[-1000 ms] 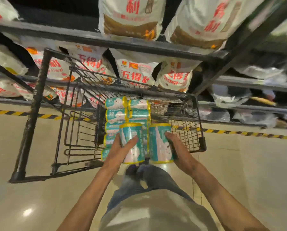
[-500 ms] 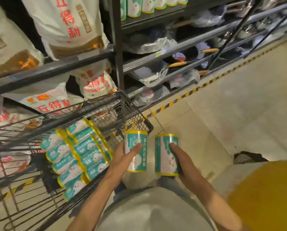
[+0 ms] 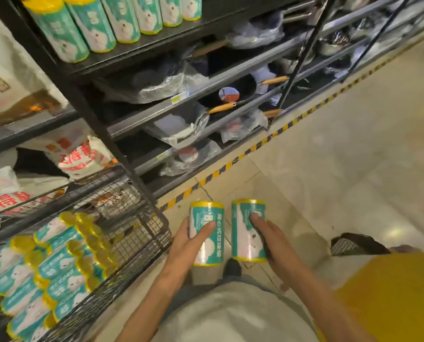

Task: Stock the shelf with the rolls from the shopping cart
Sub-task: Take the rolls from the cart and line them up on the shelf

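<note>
A person stood between a shopping cart (image 3: 142, 245) and a store shelf (image 3: 156, 49), a roll in each hand, low in the centre of the frame. The left hand (image 3: 186, 245) wrapped one teal roll (image 3: 207, 233) around its side, fingers closed on the wrapper; the right hand (image 3: 270, 240) gripped a second roll (image 3: 246, 230) the same way, both upright and just apart. The rolls looked light and slightly soft under glossy film, likely slippery, so a grip around the middle of the barrel appeared the safest hold. At lower left, the wire cart held a stack of matching rolls (image 3: 45, 275) lying on their sides, filling much of the basket. At upper left, a row of upright rolls (image 3: 122, 18) stood on the dark shelf, with bare shelf to their right. Lower shelves carried wrapped pans (image 3: 221, 107); sacks (image 3: 80, 154) sat behind the cart.
</note>
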